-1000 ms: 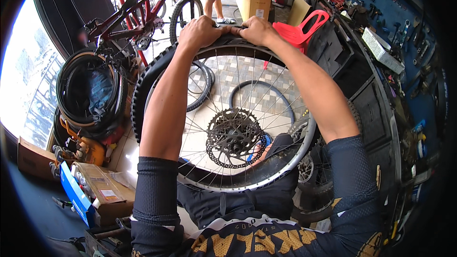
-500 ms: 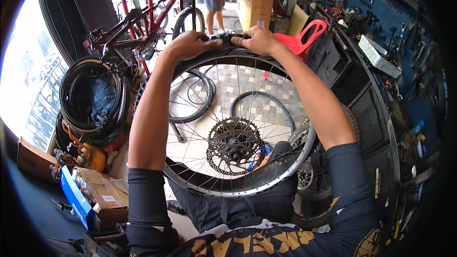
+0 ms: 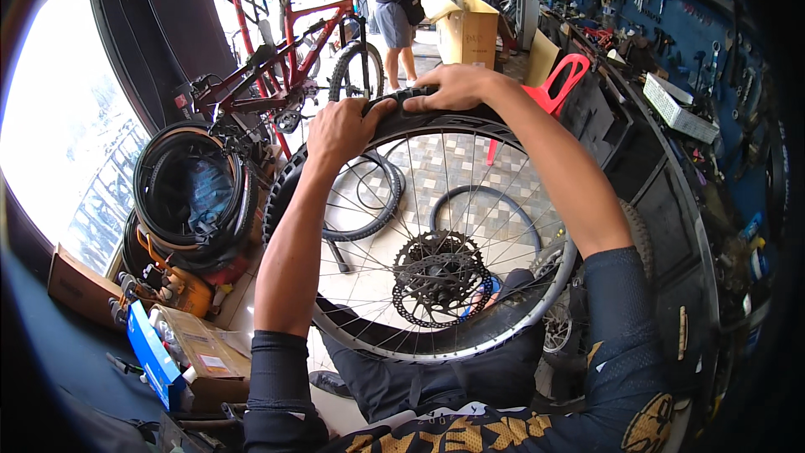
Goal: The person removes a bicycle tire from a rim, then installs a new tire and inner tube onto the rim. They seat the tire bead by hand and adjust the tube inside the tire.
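We note left hand and right hand clasping the tyre just apart, the wheel spreading from their grip back toward the lap, neither hand clearly nearer its centre

Gotta say, there's chunky yellow lettering across the dark jersey below the fingers, dark writing on the tall cardboard box beyond them, plus a whitish label, too tiny to read, on a carton lower left of them.
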The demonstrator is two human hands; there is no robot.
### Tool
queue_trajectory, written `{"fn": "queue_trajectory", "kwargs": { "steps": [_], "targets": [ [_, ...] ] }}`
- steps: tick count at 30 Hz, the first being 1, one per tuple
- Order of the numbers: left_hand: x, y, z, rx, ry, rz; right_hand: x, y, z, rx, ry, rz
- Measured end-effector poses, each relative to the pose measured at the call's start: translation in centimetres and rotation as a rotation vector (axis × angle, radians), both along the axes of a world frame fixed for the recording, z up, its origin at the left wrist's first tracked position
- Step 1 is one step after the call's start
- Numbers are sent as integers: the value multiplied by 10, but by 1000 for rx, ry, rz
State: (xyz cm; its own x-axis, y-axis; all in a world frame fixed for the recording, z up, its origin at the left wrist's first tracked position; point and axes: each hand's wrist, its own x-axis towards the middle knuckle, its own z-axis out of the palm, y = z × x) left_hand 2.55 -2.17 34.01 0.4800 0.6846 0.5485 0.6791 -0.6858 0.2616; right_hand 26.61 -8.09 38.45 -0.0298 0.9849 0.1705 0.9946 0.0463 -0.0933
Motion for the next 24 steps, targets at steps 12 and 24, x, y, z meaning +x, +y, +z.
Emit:
{"fn": "queue_trajectory", "kwargs": {
  "steps": [12,24],
  "targets": [
    [-9,8,20,-125,167,-100,-18,-9,-2,18,60,78],
    [19,14,-12,47,105,4,-15,2,-32,137,75,-59]
  ]
}}
